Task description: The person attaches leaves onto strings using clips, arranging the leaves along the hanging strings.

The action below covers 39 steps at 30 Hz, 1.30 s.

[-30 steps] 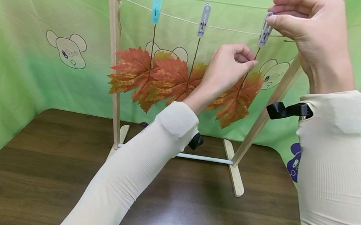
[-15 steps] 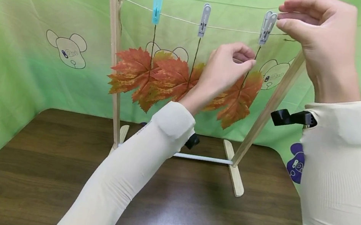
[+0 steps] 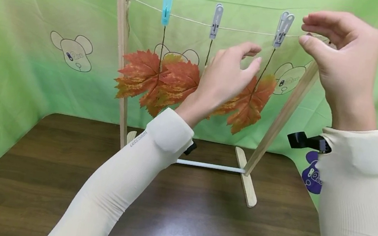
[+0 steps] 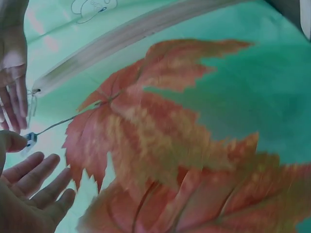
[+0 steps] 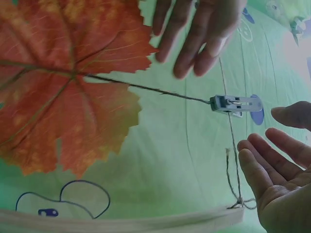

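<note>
Three orange-red artificial maple leaves hang by their stems from a string [image 3: 244,31]. A blue clothespin [image 3: 166,7] holds the left leaf [image 3: 141,73], a grey clothespin [image 3: 216,21] the middle leaf [image 3: 181,80]. At the right, another grey clothespin [image 3: 283,29] clips the stem of the right leaf [image 3: 249,104]; the right wrist view shows this clothespin [image 5: 233,103] on the string too. My left hand [image 3: 229,71] is just left of that stem, fingers parted and holding nothing. Right of the clothespin, apart from it, my right hand [image 3: 349,60] has its thumb and fingers spread, with nothing between them.
The string spans two wooden posts [image 3: 283,115] of a stand with flat wooden feet [image 3: 246,186] and a white crossbar [image 3: 211,166]. It stands on a dark brown wooden table [image 3: 218,219]. A green cloth with cartoon bear heads [image 3: 71,53] hangs behind.
My right hand has let go of the right grey clothespin and moved right and down. My left hand has released the leaf's stem and drawn slightly left. The leaf stays hanging.
</note>
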Each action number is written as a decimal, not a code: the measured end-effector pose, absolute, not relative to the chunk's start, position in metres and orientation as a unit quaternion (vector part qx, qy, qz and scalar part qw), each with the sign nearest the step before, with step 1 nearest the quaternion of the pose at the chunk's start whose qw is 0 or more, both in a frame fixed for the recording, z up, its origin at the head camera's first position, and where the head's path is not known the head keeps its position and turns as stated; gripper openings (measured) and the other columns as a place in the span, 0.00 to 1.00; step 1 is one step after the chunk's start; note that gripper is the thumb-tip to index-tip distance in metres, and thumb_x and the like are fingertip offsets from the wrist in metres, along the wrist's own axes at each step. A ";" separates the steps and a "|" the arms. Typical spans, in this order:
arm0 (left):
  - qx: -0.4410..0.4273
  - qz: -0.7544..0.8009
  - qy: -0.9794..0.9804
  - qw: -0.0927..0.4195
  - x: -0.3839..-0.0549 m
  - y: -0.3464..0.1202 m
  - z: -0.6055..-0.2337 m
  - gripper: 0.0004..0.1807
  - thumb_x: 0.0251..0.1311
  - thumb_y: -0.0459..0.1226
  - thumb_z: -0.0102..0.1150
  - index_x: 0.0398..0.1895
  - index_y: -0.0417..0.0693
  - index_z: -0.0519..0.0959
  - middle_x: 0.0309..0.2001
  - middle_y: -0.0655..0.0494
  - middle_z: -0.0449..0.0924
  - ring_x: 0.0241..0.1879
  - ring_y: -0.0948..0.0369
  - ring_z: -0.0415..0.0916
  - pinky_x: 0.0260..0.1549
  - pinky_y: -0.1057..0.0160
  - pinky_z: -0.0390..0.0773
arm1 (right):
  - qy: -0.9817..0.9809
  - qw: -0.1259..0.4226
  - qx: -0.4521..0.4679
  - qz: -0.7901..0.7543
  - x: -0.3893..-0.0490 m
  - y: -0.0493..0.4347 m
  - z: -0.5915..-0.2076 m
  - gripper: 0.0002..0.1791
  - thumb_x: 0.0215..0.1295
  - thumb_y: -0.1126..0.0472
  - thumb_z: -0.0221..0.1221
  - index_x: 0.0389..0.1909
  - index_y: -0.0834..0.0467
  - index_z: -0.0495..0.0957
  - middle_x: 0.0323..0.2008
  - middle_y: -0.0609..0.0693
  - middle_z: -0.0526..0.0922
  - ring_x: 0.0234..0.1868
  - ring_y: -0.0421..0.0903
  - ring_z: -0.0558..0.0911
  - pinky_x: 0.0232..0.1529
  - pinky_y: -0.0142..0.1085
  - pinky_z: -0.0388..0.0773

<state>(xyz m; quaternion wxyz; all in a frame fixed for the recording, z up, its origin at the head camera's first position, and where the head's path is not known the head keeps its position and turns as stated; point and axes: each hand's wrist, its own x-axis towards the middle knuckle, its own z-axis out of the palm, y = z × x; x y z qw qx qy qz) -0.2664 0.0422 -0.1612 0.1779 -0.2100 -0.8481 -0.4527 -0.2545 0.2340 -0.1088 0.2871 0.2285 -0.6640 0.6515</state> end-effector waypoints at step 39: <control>-0.188 -0.293 -0.861 0.370 -0.186 -0.129 -0.289 0.20 0.73 0.40 0.61 0.65 0.49 0.82 0.67 0.54 0.82 0.68 0.52 0.77 0.66 0.45 0.76 | -0.817 0.396 0.217 0.360 -0.208 0.267 -0.241 0.22 0.65 0.75 0.63 0.60 0.64 0.83 0.58 0.46 0.86 0.60 0.26 0.78 0.64 0.22 0.74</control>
